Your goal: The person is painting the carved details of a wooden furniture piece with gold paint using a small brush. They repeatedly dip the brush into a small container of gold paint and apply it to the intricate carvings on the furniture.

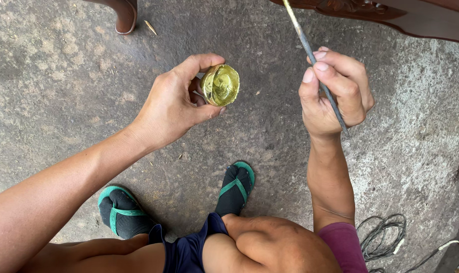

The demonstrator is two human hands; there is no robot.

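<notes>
While the person squats over a rough concrete floor, dark carved wooden furniture crosses the far right edge and a curved wooden leg stands at the far left, with a small wood splinter lying just beside it. Near the right, a coil of thin wire lies on the floor, and two feet in black socks and green sandals are planted between the arms. Nothing lies between the two hands. On the left, the left hand has its grip clamped around a small cup smeared inside with gold paint, thumb over the top and fingers underneath. On the right, the right hand pinches a thin brush between thumb and fingertips, its handle slanting up toward the furniture. The brush tip is cut off at the far edge, and the cup's outside is hidden by the fingers.
</notes>
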